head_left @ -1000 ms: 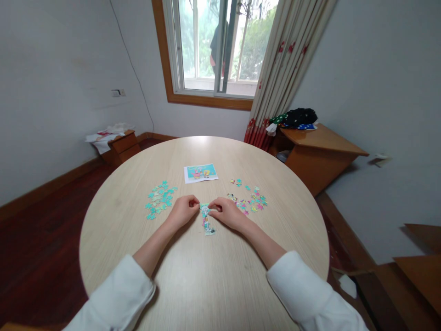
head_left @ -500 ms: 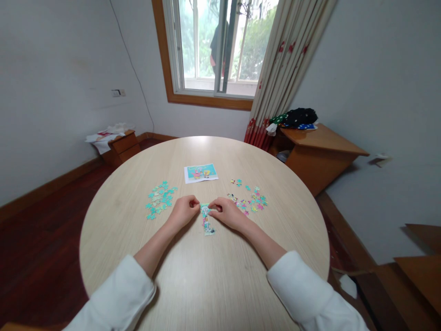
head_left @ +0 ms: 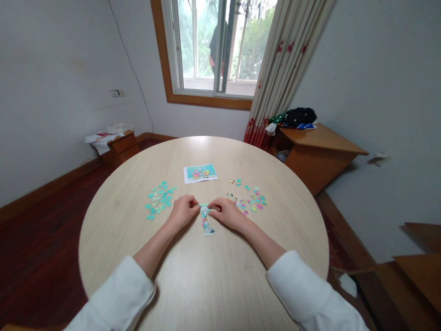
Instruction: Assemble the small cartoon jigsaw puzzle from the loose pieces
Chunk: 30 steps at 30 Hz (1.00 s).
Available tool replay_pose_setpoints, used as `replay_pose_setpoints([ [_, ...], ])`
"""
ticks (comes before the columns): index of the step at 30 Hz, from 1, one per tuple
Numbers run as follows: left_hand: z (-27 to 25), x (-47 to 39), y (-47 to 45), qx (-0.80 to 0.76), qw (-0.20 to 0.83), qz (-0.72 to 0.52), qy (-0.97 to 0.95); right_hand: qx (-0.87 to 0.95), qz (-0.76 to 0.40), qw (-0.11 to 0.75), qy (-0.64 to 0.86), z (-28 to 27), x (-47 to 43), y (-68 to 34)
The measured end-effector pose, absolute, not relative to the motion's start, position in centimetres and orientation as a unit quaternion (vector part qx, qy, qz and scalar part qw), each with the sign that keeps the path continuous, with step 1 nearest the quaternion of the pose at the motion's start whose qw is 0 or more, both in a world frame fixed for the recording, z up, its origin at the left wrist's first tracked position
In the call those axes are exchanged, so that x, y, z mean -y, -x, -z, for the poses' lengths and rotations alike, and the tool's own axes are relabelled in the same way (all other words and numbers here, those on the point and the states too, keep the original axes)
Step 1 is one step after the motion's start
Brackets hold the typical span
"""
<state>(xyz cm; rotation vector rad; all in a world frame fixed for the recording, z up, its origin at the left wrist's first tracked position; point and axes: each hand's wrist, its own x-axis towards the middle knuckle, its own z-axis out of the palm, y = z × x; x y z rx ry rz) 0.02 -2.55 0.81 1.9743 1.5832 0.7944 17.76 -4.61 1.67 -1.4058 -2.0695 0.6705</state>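
A narrow, partly joined jigsaw puzzle (head_left: 207,226) lies flat on the round table, showing a pale cartoon figure on turquoise. At its upper left edge, my left hand (head_left: 185,210) pinches with thumb and forefinger. My right hand (head_left: 226,213) grips the upper right edge, its fingertips covering part of the picture. Whether either hand pinches a single separate piece is too small to tell. Loose turquoise and pale green puzzle pieces (head_left: 159,199) are spread left of my left hand. Multicoloured puzzle pieces (head_left: 257,201) lie beyond my right hand, some partly hidden behind it.
A printed reference picture (head_left: 200,174) lies on the pale wooden table (head_left: 220,285), beyond my hands. Behind the table are a window (head_left: 213,50) and a curtain (head_left: 285,59). A wooden cabinet (head_left: 320,147) with cloths on top stands at the right.
Hardly anything differs. Both hands stay pinched at the puzzle's upper edges, and the view has shifted very slightly.
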Motion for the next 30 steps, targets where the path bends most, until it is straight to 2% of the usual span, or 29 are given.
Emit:
replay_pose_setpoints([
  [14, -0.8, 2.6, -0.1, -0.572, 0.211, -0.279, -0.742, 0.768, -0.255, 0.271, 0.522, -1.4, 4.5, -17.8],
  [30, -2.1, 3.4, -0.2, -0.539, 0.135, -0.201, -0.806, 0.764, -0.263, 0.273, 0.522, -1.6, 4.6, -17.7],
])
